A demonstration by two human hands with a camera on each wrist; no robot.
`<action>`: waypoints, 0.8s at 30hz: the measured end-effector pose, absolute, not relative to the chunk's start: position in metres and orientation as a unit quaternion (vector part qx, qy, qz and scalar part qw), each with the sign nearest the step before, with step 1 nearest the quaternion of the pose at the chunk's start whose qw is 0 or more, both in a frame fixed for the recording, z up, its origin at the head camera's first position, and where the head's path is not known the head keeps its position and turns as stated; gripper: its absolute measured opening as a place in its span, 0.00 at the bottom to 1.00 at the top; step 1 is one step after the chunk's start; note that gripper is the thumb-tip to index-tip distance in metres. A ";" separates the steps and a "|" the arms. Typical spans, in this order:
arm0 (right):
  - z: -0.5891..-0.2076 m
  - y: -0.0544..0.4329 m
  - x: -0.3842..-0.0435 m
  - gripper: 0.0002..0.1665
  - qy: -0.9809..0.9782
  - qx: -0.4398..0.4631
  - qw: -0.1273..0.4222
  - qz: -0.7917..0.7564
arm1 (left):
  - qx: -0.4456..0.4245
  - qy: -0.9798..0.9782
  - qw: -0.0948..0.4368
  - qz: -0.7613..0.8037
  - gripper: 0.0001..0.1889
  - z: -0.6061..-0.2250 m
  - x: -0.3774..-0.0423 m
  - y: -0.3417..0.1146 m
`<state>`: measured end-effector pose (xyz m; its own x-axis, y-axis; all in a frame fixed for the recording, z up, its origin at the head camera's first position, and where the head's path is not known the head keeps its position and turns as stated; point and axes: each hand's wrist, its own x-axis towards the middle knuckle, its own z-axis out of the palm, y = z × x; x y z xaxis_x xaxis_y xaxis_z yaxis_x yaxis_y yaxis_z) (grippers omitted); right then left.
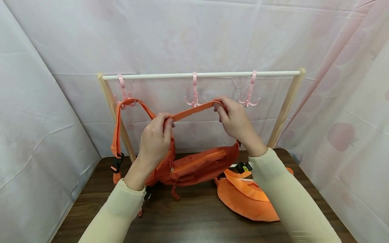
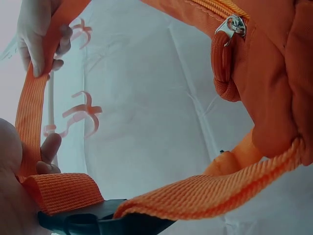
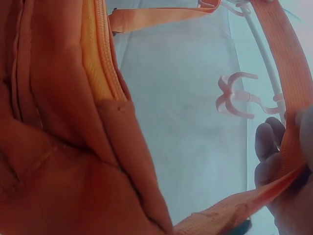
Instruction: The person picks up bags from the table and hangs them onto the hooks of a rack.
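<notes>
An orange webbing strap (image 1: pixel 194 110) is stretched between the two hands. My left hand (image 1: pixel 154 141) pinches it between thumb and fingers, and my right hand (image 1: pixel 236 118) grips its other end, slightly higher. Below the hands hangs a rust-red waist bag (image 1: pixel 197 167) with an orange zipper and a cord pull. In the left wrist view a dark buckle (image 2: pixel 102 219) on webbing lies beside the left hand. Another orange strap (image 1: pixel 116 135) loops over the left pink hook (image 1: pixel 123 88) and passes behind the left hand, which hides part of it.
A white rail (image 1: pixel 225 74) on wooden posts carries a middle pink hook (image 1: pixel 195 89) and a right pink hook (image 1: pixel 250 89). Under the right forearm, a bright orange bag (image 1: pixel 243 200) lies on the dark wooden table (image 1: pixel 188 222). Pale curtains (image 1: pixel 188 37) stand behind and at the sides.
</notes>
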<state>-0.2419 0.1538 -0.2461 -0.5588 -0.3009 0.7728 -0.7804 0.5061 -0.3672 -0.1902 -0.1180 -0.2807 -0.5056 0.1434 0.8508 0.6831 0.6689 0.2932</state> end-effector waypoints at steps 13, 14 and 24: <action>-0.231 0.141 -0.259 0.14 -0.819 0.281 0.306 0.397 | -0.231 -0.807 0.442 -0.316 0.11 -0.263 -0.203 -0.115; -0.231 0.140 -0.261 0.14 -0.818 0.280 0.305 0.399 | -0.228 -0.809 0.441 -0.314 0.11 -0.262 -0.204 -0.115; -0.230 0.137 -0.274 0.13 -0.821 0.255 0.299 0.415 | -0.201 -0.827 0.421 -0.314 0.11 -0.254 -0.214 -0.112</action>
